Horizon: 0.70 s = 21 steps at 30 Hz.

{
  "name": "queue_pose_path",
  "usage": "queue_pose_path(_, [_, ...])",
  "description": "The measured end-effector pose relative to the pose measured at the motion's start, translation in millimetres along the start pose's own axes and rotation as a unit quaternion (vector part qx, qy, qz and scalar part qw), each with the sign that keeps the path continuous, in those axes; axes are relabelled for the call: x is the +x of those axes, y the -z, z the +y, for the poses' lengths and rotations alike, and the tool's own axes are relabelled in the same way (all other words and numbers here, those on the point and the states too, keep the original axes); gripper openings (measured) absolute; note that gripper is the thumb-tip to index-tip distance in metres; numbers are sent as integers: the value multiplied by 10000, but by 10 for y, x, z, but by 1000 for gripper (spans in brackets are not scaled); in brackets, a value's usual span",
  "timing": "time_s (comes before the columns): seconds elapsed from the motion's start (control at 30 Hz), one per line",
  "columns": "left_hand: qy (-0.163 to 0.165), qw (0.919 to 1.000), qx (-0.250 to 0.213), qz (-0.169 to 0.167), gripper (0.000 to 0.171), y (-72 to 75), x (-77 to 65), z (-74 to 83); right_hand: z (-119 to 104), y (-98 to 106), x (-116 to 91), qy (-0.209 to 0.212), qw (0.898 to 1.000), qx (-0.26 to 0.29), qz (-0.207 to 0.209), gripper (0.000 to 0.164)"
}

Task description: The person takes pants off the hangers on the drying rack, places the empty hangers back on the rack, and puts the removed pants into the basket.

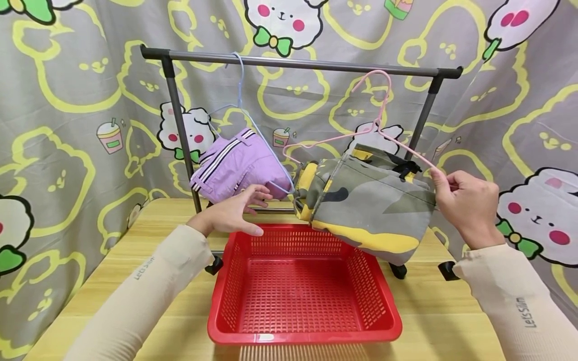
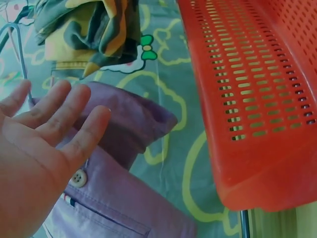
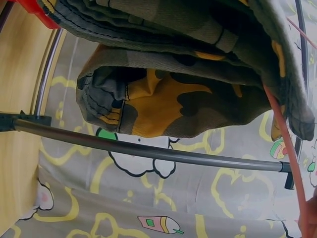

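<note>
Grey-and-yellow camouflage garment (image 1: 375, 205): on the pink hanger (image 1: 378, 124), above the right rear of the red basket (image 1: 307, 337); from my station I cannot tell how the cloth is fixed to the wire.
Camouflage cloth: soft, thick and matt; I judge it light to moderate in weight, unlikely to slip in the fingers, hard to damage, but apt to sag and swing.
Pink hanger: thin and apparently fairly stiff; I expect it to tilt when borne at one end. The hook is at the rail (image 1: 298, 63); I cannot confirm that it bears on it.
Recommended hold: the hanger's neck just under the hook, with a second hold on the thick folded edge of the cloth.
Right hand (image 1: 467, 203): closed, thumb and fingers pinching the outer end of the pink hanger beside the cloth.
Left hand (image 1: 232, 210): fingers spread and slightly bent, holding nothing, near the purple garment (image 1: 246, 163).
Purple garment: on the blue hanger (image 1: 241, 80), which hooks over the rail; the cloth looks thinner and smoother, so I rate it lighter. The left wrist view shows one button.
Sleeves: "Let's Slim" is legible on both the left sleeve (image 1: 149, 296) and the right sleeve (image 1: 519, 296).
Garment labels: I read no brand or writing on either.
Basket front rim: one pale patch, label or glare; I cannot tell.
</note>
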State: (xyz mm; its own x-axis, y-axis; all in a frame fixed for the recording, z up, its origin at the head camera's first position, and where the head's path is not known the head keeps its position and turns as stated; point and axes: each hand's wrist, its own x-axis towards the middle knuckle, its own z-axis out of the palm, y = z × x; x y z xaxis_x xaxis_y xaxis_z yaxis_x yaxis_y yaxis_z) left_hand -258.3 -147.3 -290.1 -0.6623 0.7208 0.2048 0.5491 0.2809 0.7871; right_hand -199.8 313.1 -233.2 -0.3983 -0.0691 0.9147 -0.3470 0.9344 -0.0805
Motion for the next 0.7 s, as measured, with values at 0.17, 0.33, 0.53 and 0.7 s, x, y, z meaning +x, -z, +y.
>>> queue_pose_path(0.17, [110,9998,131,109,90,-55,36,-4,12,-6,12,-23,10000,27,19,40])
queue_pose_path(0.33, [513,9977,111,439,75,-176,146,28,26,7,2,24,9999,33,114,39])
queue_pose_path(0.53, [914,9946,-231,425,70,-295,245,50,19,2,-11,-53,9999,62,98,39])
queue_pose_path(0.7, [1219,9912,-332,396,71,-375,296,49,-2,11,-11,-30,9998,95,142,39])
